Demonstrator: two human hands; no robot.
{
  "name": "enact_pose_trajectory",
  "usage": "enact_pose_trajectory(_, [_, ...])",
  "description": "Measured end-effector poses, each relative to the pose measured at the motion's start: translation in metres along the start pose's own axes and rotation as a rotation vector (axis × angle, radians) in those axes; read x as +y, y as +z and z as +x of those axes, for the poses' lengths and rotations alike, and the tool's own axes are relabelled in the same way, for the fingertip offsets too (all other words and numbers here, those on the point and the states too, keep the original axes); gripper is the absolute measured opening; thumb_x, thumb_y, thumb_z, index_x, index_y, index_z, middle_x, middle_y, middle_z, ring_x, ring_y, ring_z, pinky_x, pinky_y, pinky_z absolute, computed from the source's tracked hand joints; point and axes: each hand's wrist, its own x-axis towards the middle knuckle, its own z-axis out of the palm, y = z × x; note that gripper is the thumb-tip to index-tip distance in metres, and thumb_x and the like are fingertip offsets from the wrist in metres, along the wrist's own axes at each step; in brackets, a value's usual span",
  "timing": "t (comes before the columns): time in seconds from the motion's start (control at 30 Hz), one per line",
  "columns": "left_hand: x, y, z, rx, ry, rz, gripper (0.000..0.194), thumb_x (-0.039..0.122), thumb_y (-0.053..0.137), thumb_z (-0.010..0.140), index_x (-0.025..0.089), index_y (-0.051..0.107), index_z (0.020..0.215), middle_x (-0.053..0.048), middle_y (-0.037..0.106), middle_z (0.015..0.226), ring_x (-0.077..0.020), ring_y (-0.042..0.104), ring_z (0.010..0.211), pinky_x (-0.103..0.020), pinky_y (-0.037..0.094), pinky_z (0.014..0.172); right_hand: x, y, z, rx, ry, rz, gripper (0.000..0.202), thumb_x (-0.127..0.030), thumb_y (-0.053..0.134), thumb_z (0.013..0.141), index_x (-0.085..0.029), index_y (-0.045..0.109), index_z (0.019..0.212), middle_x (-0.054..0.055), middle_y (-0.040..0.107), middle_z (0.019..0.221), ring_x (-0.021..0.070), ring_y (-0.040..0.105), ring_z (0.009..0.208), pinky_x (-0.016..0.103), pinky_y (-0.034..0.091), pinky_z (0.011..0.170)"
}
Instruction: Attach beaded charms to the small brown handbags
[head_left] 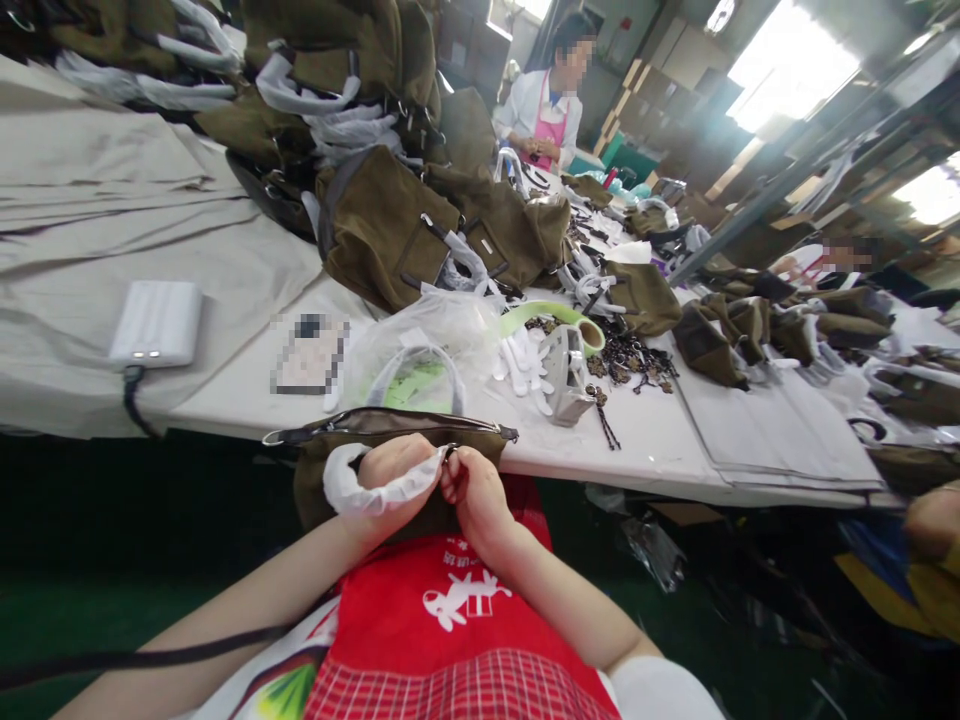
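Note:
An olive-brown handbag (315, 485) with a zipped top is held against the table's front edge, close to my red apron. Its near handle (345, 485), wrapped in white, loops around my left hand (401, 462). My left fingers are closed at the right end of this handle. Right beside them, my right hand (478, 497) is pinched at a small dark ring or fitting by the handle's end. What exactly lies between the right fingertips is too small to make out. The bag's other wrapped handle (386, 375) stands up behind the zip.
On the table (652, 440) lie a phone (309, 355), a white power bank (157, 322) with a cable, clear plastic, a tape dispenser (568, 375), a green tape roll (591, 337) and dark tassel charms (626, 360). Piled handbags (390, 225) stand behind. Co-workers are farther back.

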Motion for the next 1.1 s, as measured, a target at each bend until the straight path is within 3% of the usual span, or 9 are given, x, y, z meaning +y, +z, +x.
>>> enact_pose_trajectory(0.1, [-0.009,0.003,0.007,0.038,-0.043,-0.106,0.026,0.041,0.065,0.074,0.022,0.050,0.063,0.002,0.054,0.057,-0.0155,0.052,0.055,-0.029,0.043,0.056,-0.003,-0.003,0.001,-0.043,0.021,-0.003,0.028,-0.040,0.050,0.076,-0.020,0.047,0.057,-0.001,0.051,0.051,0.0088,0.040,0.043,0.023,0.028,0.043])
enact_pose_trajectory(0.17, [-0.014,0.003,0.012,0.050,-0.108,-0.225,0.027,0.041,0.067,0.071,0.022,0.048,0.068,0.004,0.053,0.058,-0.0144,0.053,0.055,-0.026,0.043,0.053,-0.007,-0.009,0.007,-0.109,0.079,-0.073,0.034,-0.047,0.052,0.078,-0.018,0.053,0.062,-0.003,0.047,0.046,0.0076,0.034,0.038,0.023,0.021,0.040])
enact_pose_trajectory(0.3, [-0.019,0.000,0.016,0.042,-0.069,-0.182,0.026,0.040,0.069,0.071,0.020,0.053,0.074,0.002,0.060,0.066,-0.0161,0.059,0.063,-0.028,0.047,0.061,-0.021,-0.021,0.017,-0.159,0.097,-0.292,0.040,-0.055,0.065,0.075,-0.016,0.060,0.070,-0.009,0.039,0.038,0.0045,0.021,0.032,0.022,0.010,0.037])
enact_pose_trajectory(0.47, [-0.015,0.000,0.014,0.023,-0.022,-0.030,0.025,0.042,0.066,0.075,0.018,0.061,0.076,-0.003,0.066,0.071,-0.0194,0.063,0.067,-0.030,0.049,0.063,-0.030,-0.026,0.016,-0.193,0.097,-0.426,0.041,-0.057,0.067,0.074,-0.016,0.062,0.072,-0.004,0.053,0.046,0.0047,0.032,0.034,0.020,0.015,0.037])
enact_pose_trajectory(0.57, [-0.012,0.001,0.015,-0.013,-0.003,0.017,0.025,0.043,0.064,0.077,0.018,0.062,0.075,-0.004,0.068,0.073,-0.0203,0.065,0.069,-0.029,0.049,0.062,-0.027,-0.025,0.014,-0.124,0.062,-0.506,0.036,-0.051,0.070,0.072,-0.015,0.066,0.071,-0.004,0.054,0.046,0.0048,0.034,0.035,0.020,0.018,0.037])
enact_pose_trajectory(0.73, [-0.012,0.003,0.018,0.012,-0.032,-0.031,0.029,0.046,0.066,0.075,0.018,0.061,0.076,-0.003,0.067,0.072,-0.0201,0.064,0.068,-0.030,0.050,0.065,-0.017,-0.020,0.013,-0.016,0.007,-0.305,0.033,-0.047,0.075,0.066,-0.016,0.066,0.073,-0.003,0.058,0.052,0.0065,0.043,0.041,0.019,0.030,0.040])
enact_pose_trajectory(0.87, [-0.018,0.005,0.021,-0.046,-0.092,-0.146,0.033,0.051,0.068,0.074,0.020,0.061,0.084,-0.003,0.070,0.078,-0.0216,0.066,0.073,-0.032,0.054,0.069,-0.015,-0.023,0.013,-0.044,-0.038,-0.357,0.032,-0.048,0.069,0.074,-0.017,0.067,0.081,-0.002,0.060,0.058,0.0078,0.046,0.044,0.020,0.035,0.044])
enact_pose_trajectory(1.0, [-0.026,-0.002,0.024,-0.106,-0.096,-0.111,0.040,0.055,0.065,0.075,0.023,0.060,0.098,-0.004,0.072,0.092,-0.0249,0.069,0.084,-0.037,0.057,0.077,-0.030,-0.047,0.009,-0.077,-0.220,-0.699,0.019,-0.036,0.062,0.083,-0.021,0.069,0.092,-0.001,0.065,0.068,0.0121,0.056,0.056,0.024,0.043,0.056])
enact_pose_trajectory(1.1, [-0.028,-0.014,0.021,-0.018,-0.117,-0.011,0.044,0.059,0.063,0.073,0.024,0.058,0.098,-0.003,0.073,0.089,-0.0263,0.069,0.080,-0.040,0.058,0.074,-0.049,-0.085,0.009,0.134,-0.390,-0.948,0.016,-0.034,0.057,0.087,-0.022,0.068,0.090,0.002,0.067,0.077,0.0166,0.060,0.070,0.028,0.046,0.070])
